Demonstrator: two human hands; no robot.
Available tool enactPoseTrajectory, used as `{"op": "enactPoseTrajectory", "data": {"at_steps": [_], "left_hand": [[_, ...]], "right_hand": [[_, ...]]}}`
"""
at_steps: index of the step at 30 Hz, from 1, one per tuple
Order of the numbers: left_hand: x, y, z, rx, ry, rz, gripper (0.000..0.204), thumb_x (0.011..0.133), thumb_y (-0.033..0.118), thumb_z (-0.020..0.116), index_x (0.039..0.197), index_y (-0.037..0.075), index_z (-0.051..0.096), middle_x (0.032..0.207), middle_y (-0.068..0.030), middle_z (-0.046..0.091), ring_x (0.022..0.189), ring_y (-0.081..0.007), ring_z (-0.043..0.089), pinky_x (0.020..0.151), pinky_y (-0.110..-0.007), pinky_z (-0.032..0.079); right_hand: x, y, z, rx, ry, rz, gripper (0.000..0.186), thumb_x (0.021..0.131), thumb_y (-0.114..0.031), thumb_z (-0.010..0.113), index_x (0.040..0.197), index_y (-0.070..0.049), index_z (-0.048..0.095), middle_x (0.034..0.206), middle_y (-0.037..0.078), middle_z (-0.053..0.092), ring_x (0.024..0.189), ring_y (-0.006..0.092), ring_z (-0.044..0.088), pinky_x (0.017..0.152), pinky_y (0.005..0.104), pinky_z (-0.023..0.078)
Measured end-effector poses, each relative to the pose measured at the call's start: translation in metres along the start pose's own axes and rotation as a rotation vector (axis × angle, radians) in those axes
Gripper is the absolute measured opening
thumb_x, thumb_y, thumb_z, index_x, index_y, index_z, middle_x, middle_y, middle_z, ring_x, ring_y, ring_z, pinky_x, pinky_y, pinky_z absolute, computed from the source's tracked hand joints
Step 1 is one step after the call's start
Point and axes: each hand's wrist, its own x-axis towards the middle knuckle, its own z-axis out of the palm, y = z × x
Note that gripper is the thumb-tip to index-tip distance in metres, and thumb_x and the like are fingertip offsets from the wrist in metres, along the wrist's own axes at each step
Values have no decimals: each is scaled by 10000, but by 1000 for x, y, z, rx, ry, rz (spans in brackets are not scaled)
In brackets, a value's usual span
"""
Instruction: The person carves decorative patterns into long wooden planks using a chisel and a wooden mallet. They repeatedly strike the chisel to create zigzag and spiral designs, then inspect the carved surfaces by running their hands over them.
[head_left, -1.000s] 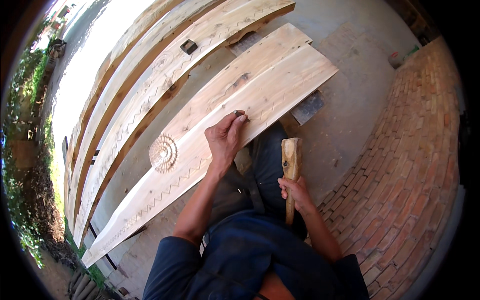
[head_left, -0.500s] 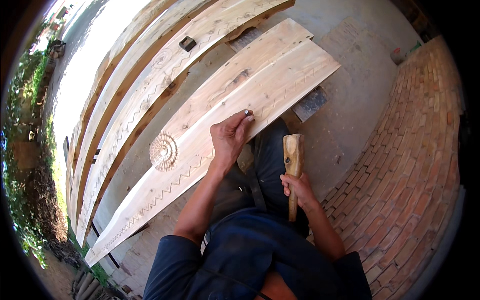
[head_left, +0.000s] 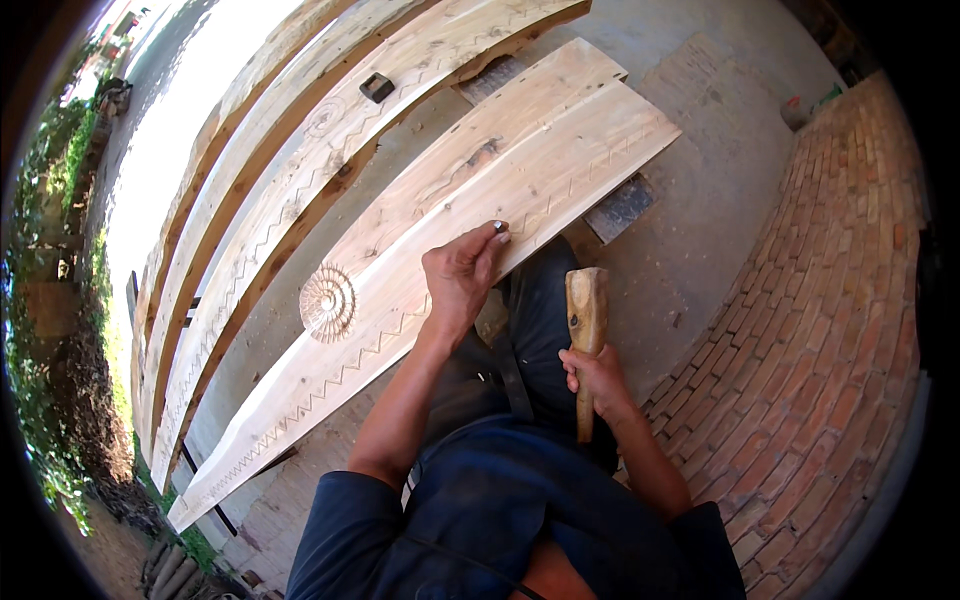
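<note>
Across my lap and to the left lies a long pale wooden board (head_left: 590, 150), carved with a round rosette (head_left: 328, 303) and a zigzag line (head_left: 350, 370) along its near edge. My left hand (head_left: 460, 280) rests low over this edge, its fingers pinched round a chisel (head_left: 499, 227). Only the chisel's small metal end shows above the fingers; its cutting tip is hidden. On the right, my right hand (head_left: 598, 382) is wrapped round the handle of a wooden mallet (head_left: 587, 305). The mallet's thick head points away from me, apart from the board.
Several more curved planks (head_left: 290, 215) lie beyond the board, the nearest also marked with zigzags. A small dark block with a hollow (head_left: 376, 87) sits on that plank. Dark supports (head_left: 620, 208) show under the board. A brick surface (head_left: 800, 350) runs along the right.
</note>
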Motion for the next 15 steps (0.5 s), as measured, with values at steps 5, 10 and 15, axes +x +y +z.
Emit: {"op": "enactPoseTrajectory", "data": {"at_steps": [5,10,15], "left_hand": [[-1,3,-1,78,11,102,155,979,86,816,1117,23,844,968,-148,839,839,-246,826,793,-308,633],[-1,1,-5,85,34,129,156,973,93,817,1109,20,842,972,-179,827,854,-299,828,781,-334,643],[4,11,-3,119,-66,116,172,954,64,812,1119,24,835,970,-203,813,840,-330,818,772,-358,647]], "right_hand": [[-28,-83,24,-561,348,-653,233,910,-129,856,976,29,698,867,61,736,750,170,722,700,317,559],[-75,-206,48,-217,339,-1253,178,1016,49,653,1182,21,596,941,90,638,689,122,571,670,278,513],[-17,-185,34,-767,372,-1306,241,968,10,711,1136,-17,541,911,130,676,751,262,676,703,404,561]]}}
